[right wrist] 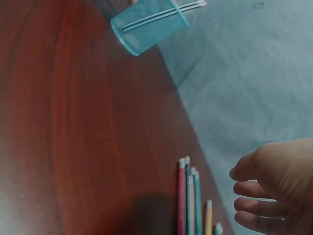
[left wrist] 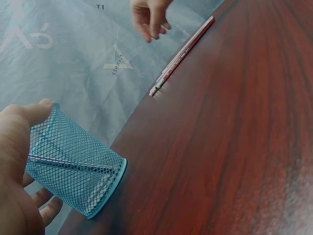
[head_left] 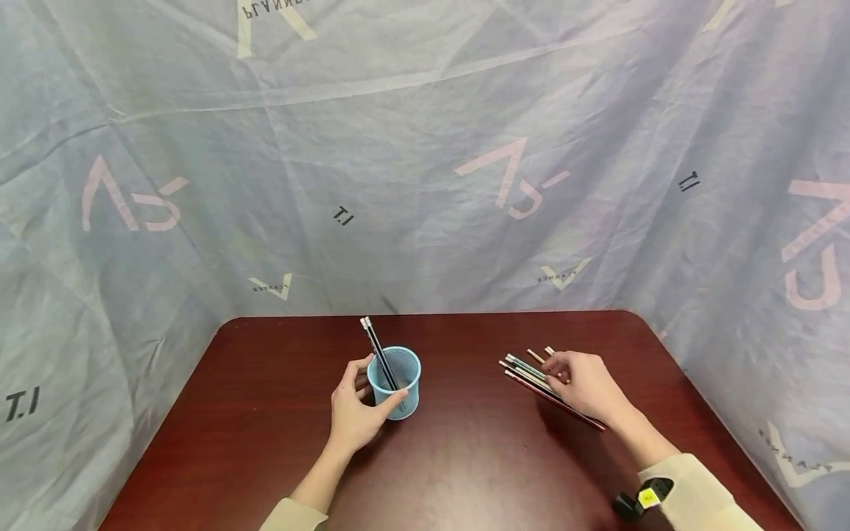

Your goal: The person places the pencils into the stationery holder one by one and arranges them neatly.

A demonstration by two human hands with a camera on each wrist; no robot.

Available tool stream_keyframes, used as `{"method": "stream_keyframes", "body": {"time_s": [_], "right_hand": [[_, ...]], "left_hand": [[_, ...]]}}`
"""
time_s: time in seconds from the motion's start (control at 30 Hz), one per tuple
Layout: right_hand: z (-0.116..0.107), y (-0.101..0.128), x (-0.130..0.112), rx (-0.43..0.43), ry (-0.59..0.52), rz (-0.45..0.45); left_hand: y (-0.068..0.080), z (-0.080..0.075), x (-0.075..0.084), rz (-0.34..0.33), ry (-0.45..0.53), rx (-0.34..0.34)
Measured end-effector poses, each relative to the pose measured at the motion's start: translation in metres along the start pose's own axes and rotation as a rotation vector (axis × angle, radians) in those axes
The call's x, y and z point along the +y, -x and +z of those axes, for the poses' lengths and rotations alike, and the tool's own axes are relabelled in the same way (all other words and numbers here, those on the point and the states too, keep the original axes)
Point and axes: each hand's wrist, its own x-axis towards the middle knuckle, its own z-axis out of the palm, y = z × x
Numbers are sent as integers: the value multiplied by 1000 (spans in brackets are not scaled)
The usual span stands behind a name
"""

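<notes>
Writing: the grey-blue sheet behind the table carries mirrored print; small black marks read "T.I" backwards, and a pale line near the top looks like reversed "PLANNER", though only part of it shows. Large pink letter shapes repeat across it.
Label: a small yellow tag on the black device at the right wrist; its print is too small to read.
Surface: dark red-brown wooden table with rounded far corners and a visible grain.
Room: the creased sheet hangs on three sides and closes off the space.
Cup: a light blue mesh cup stands upright left of the table's middle, with two dark pencils leaning in it.
Left hand: the left hand grips the cup, thumb on one side and fingers curled round the other.
Loose pencils: a row of pencils lies flat on the table's right side, well apart from the cup.
Right hand: the right hand is over the loose pencils with fingers loosely bent; whether it pinches one, I cannot tell.
</notes>
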Motion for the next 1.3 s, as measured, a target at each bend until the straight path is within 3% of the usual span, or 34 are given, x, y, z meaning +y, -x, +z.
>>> {"method": "stream_keyframes", "body": {"time_s": [0.23,0.7,0.97,1.13,1.3], "right_hand": [[14,13,11,-52,14,65],[35,26,19,-27,45,25],[40,29,17,-62,102,-3],[41,25,14,-24,125,-45],[34,12,8,41,80,-68]], "left_hand": [[1,-1,0,-3,-7,5],[4,5,3,-20,-24,57],[5,5,3,-27,-33,54],[3,4,3,-11,-30,50],[2,4,2,-7,-25,50]]}}
